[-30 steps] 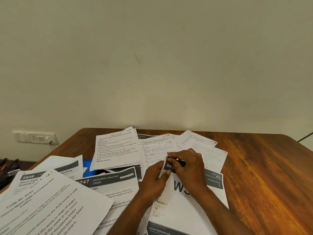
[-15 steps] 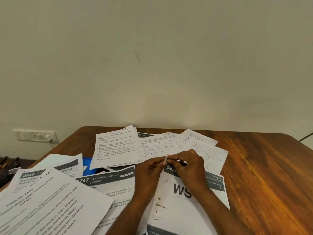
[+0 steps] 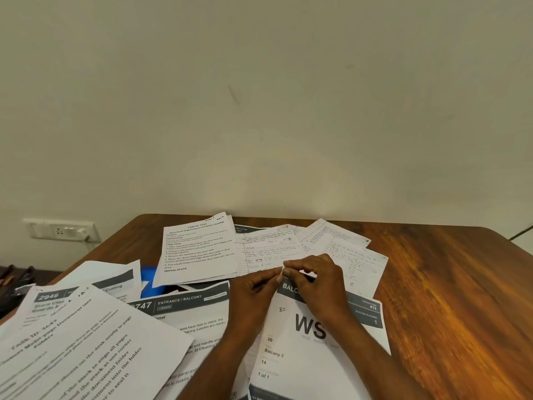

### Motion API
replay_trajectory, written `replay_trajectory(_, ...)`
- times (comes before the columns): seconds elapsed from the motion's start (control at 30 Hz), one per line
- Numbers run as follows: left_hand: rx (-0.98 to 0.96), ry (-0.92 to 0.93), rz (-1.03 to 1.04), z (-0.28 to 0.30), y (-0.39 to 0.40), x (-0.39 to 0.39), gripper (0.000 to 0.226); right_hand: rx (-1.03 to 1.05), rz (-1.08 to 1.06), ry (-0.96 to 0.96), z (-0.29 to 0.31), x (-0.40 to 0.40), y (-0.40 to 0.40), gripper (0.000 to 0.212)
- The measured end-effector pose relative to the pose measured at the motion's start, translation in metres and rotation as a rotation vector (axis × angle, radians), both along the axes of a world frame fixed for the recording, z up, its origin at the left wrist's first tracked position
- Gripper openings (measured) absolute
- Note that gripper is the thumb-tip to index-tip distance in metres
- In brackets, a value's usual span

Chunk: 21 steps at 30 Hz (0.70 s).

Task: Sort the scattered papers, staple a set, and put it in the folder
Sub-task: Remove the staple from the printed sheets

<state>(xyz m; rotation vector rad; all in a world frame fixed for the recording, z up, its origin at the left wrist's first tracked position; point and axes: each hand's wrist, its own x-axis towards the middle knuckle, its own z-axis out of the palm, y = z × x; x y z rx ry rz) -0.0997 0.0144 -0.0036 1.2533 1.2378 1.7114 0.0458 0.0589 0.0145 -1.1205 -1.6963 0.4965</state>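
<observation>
Printed and handwritten papers lie scattered over the wooden table (image 3: 450, 284). Nearest me is a sheet headed "BALCONY" with a big "WS" (image 3: 291, 359). My left hand (image 3: 253, 290) and my right hand (image 3: 320, 281) meet at its top left corner, and the fingertips of both pinch that corner, raised slightly off the pile. A dark strip under my right fingers is too hidden to identify. A blue folder (image 3: 148, 280) shows only as a small patch under the papers at the left. No stapler is visible.
A typed task sheet (image 3: 199, 249) and lined handwritten pages (image 3: 354, 261) lie behind my hands. More printed sheets (image 3: 86, 347) overlap at the near left. A wall socket (image 3: 62, 230) sits at the left, and dark objects (image 3: 14, 280) lie past the table's left edge.
My left hand slid up off the sheet's face to join my right at the top left corner. Both now pinch that corner, and the sheet has shifted slightly toward me.
</observation>
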Motion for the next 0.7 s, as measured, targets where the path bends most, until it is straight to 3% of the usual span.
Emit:
replay_trajectory(0.27, 0.031, 0.096, 0.146, -0.0037, 0.0006, 0.0011, 0.019, -0.099, -0.006, 0.030, 0.0042, -0.0020, -0.0029, 0.021)
replay_trajectory(0.7, 0.082, 0.183, 0.147, -0.0050, -0.0004, 0.0012, 0.020, -0.078, 0.081, 0.047, 0.0081, 0.0004, -0.0045, 0.028)
